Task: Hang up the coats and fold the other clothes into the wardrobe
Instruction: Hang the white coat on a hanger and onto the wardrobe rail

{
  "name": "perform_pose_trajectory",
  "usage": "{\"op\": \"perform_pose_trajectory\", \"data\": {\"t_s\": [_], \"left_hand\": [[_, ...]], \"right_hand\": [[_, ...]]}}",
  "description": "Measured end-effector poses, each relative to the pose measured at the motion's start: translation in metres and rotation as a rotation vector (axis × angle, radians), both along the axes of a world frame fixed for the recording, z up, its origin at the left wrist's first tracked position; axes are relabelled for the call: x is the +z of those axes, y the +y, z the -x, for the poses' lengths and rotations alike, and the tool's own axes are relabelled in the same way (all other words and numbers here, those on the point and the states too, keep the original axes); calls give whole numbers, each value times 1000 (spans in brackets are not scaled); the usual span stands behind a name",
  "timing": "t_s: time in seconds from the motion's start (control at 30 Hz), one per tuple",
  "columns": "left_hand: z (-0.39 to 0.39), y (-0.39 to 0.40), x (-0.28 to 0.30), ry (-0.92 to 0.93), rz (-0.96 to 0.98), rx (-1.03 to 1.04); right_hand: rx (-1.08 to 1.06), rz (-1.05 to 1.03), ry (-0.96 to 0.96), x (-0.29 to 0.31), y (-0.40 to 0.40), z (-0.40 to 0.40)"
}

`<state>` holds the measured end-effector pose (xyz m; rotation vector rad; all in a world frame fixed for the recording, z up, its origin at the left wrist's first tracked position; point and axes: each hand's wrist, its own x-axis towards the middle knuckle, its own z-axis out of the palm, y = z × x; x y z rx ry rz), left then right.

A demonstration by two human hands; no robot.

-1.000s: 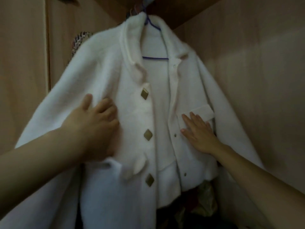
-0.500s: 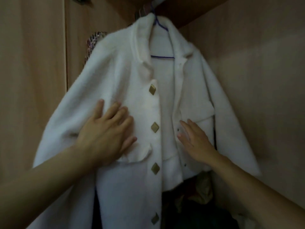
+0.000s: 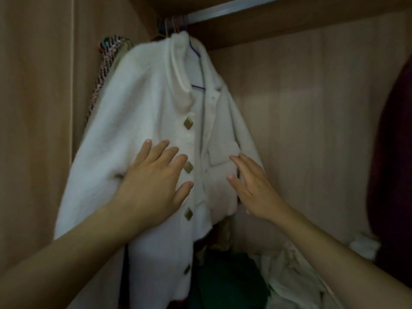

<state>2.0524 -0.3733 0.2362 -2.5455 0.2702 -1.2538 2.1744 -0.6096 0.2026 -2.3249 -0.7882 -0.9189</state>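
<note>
Smoothing stage, looks like: the white fleece coat (image 3: 142, 121) already hangs on a blue hanger (image 3: 197, 70) from the wardrobe rail (image 3: 227, 6). Left of the coat, a tweed garment (image 3: 107, 61) hangs behind it. Left hand (image 3: 153, 186) lies flat on the coat's front, fingers straight; right hand (image 3: 254, 186) lies released by its chest pocket (image 3: 223, 152), gripping nothing. Below the coat, a heap of loose clothes (image 3: 256, 275) on the wardrobe floor probably needs folding next.

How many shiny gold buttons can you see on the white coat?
4, in a line down the white coat: top, by the left hand fingers, below it, lowest. The hand may hide more.
</note>
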Motion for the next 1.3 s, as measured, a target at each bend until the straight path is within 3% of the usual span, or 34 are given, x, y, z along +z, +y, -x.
{"op": "perform_pose_trajectory", "data": {"t_s": [0.37,0.53,0.87,1.1,1.3], "left_hand": [[43,-17,-53,156,187,-434],[81,-36,-55,102,196,-522],[187,-89,-79,245,145,-521],[251,-94,-118,383,111,-530],[266,-96,-127,435,179,-648]], "right_hand": [[-277,218,51,-32,-33,169],[-383,284,-5,-23,-60,250],[-496,366,40,-47,-102,383],[-516,279,163,-101,-100,447],[-576,217,195,-111,-94,503]]}}
